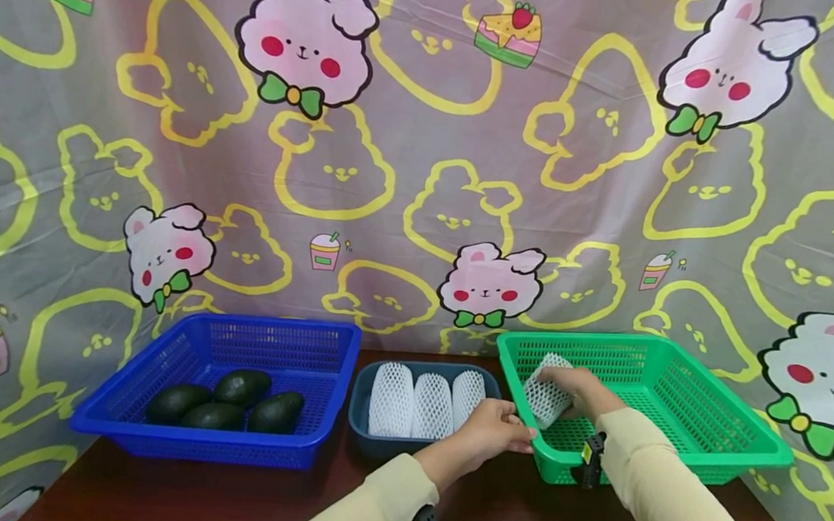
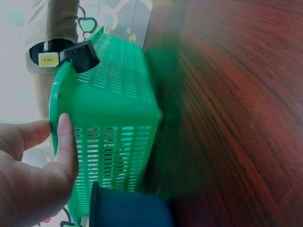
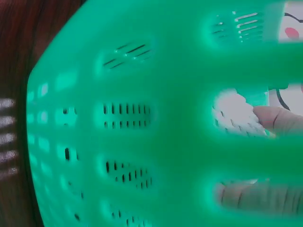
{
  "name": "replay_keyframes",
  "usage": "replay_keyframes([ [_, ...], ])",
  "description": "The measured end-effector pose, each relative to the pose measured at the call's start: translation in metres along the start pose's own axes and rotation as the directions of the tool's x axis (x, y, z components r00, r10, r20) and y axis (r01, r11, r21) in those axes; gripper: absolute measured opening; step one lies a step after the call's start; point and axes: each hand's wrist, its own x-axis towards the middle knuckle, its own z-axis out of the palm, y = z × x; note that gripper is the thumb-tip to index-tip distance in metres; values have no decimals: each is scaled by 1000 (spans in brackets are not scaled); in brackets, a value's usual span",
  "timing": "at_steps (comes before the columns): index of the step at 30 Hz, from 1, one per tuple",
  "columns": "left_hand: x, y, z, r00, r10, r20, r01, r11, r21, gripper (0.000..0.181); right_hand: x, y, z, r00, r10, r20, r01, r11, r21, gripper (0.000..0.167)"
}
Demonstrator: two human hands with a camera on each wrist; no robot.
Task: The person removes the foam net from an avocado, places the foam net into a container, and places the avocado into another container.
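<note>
My right hand reaches into the green basket and grips a white foam net sleeve against its left side. Through slots in the basket wall, the right wrist view shows part of the foam net and fingers; what is inside the sleeve cannot be seen. On the basket's front left corner, my left hand pinches the rim. The left wrist view has its thumb and a finger on either side of that green rim.
Left of the green basket stands a small dark blue tray with three white foam net sleeves in it. Farther left, a blue basket holds several dark green avocados. Behind them hangs a patterned curtain. The table is dark wood.
</note>
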Motion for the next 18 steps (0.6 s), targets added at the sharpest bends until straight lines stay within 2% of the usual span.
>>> replay_keyframes([
  [12, 1, -2, 0, 1000, 9, -7, -9, 1000, -22, 18, -9, -2, -9, 999, -15, 37, 15, 1000, 0, 69],
  [18, 1, -2, -1, 1000, 10, -9, -11, 1000, -13, 23, -17, -11, -16, 995, -22, 93, 15, 997, 77, 73],
])
